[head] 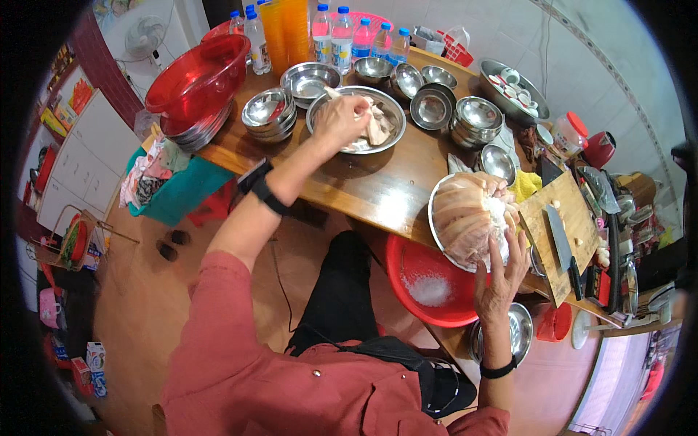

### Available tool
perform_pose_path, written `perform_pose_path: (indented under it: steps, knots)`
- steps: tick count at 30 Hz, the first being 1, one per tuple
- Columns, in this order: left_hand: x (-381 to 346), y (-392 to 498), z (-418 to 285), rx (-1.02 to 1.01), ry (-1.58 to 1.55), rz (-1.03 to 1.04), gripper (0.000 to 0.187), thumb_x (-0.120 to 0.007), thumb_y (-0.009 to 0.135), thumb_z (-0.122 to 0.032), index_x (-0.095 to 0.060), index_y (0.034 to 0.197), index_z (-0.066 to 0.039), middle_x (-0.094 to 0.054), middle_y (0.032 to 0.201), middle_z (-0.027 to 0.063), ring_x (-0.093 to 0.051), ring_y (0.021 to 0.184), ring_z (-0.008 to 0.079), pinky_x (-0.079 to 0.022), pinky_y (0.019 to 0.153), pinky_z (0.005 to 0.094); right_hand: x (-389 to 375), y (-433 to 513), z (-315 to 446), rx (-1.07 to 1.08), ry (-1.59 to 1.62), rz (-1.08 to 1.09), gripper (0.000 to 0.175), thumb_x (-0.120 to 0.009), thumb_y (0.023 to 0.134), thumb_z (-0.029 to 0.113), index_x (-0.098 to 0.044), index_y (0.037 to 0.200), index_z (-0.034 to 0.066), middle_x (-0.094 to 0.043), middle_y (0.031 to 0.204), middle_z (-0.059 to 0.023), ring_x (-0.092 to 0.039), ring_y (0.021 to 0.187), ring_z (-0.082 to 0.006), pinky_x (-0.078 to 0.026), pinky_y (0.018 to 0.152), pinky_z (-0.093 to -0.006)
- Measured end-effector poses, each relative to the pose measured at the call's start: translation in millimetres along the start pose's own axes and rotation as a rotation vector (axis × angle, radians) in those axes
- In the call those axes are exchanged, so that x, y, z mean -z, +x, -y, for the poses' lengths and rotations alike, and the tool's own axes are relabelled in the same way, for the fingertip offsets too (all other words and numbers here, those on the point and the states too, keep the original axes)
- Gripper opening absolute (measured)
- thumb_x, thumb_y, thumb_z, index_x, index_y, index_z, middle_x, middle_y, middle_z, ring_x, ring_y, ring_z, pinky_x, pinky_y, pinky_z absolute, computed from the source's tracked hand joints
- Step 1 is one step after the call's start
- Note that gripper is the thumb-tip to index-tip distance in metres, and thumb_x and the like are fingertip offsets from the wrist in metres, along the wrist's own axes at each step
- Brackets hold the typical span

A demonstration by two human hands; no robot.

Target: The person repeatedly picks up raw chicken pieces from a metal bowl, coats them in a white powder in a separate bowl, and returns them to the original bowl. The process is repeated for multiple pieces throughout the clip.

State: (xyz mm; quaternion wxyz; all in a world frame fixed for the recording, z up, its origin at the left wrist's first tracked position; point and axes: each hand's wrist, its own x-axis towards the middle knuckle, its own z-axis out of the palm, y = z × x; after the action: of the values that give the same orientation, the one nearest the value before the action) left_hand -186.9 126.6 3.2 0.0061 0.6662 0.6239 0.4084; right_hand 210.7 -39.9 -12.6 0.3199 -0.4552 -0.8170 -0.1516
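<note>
My left hand point(343, 121) is over a round steel dish point(401, 128) of pale meat pieces point(380, 129), on the wooden table point(376, 201). Its fingers are curled down at the pieces; whether they pinch one is hidden. Lower right, a round plate point(434, 220) bears pale meat slices point(461, 218) laid side by side in a dome, with a white, shredded-looking food point(495, 210) along one side. My right hand point(504, 267), fingers spread, is at the near edge of this plate, its fingertips against or just over the food.
Steel bowls point(480, 114) and bottles point(342, 41) line the far side. Red basins stand at the left point(196, 82) and below the table edge point(403, 294), the lower one holding white grains. A cleaver point(559, 237) lies on a cutting board point(581, 218) at the right.
</note>
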Motion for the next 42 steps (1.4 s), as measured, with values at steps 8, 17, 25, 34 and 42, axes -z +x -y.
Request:
perform_pose_path:
  steps: [8, 17, 25, 34, 42]
  knots:
    - [-41, 69, 80, -0.124, 0.669, 0.335, 0.018, -0.068, 0.08, -0.015, -0.075, 0.094, -0.008, -0.072, 0.099, 0.0204, -0.069, 0.096, 0.0405, -0.056, 0.081, 0.0499, 21, -54, -12, -0.15, 0.055, 0.111, 0.043, -0.072, 0.079, -0.002, -0.067, 0.12, 0.0066, -0.055, 0.132, -0.0181, -0.052, 0.128, -0.0397, -0.042, 0.106, -0.0487]
    - [-10, 98, 88, -0.024, 0.381, 0.26, 0.022, -0.067, 0.079, -0.021, -0.078, 0.095, -0.01, -0.074, 0.093, 0.0181, -0.071, 0.089, 0.0355, -0.056, 0.079, 0.0441, 28, -86, -22, -0.282, 0.066, 0.124, 0.027, -0.071, 0.082, 0.0, -0.069, 0.109, 0.0037, -0.057, 0.125, -0.0174, -0.055, 0.123, -0.0393, -0.044, 0.103, -0.0487]
    - [21, 91, 74, 0.091, -0.071, 0.651, 0.024, -0.074, 0.083, -0.023, -0.077, 0.095, -0.002, -0.071, 0.077, 0.0036, -0.062, 0.067, 0.0097, -0.052, 0.059, 0.0284, 11, -94, -24, -0.292, 0.083, 0.127, 0.027, -0.071, 0.081, -0.001, -0.07, 0.107, 0.0037, -0.058, 0.125, -0.017, -0.056, 0.119, -0.0385, -0.045, 0.101, -0.0473]
    - [-10, 93, 90, -0.027, 0.388, 0.548, 0.036, -0.072, 0.074, -0.017, -0.077, 0.11, -0.013, -0.075, 0.097, 0.0164, -0.071, 0.092, 0.0313, -0.055, 0.083, 0.0396, 14, -100, -26, -0.335, 0.088, 0.156, 0.026, -0.071, 0.08, -0.001, -0.07, 0.105, 0.0039, -0.059, 0.123, -0.0173, -0.057, 0.118, -0.0377, -0.046, 0.1, -0.0466]
    - [-29, 97, 64, -0.03, 0.729, 0.801, 0.068, -0.082, 0.064, -0.029, -0.066, 0.129, -0.019, -0.068, 0.119, 0.0179, -0.057, 0.12, 0.038, -0.05, 0.1, 0.0441, 15, -111, -26, -0.374, 0.069, 0.158, 0.024, -0.071, 0.081, -0.001, -0.07, 0.105, 0.0026, -0.059, 0.122, -0.0173, -0.057, 0.116, -0.0374, -0.046, 0.099, -0.0458]
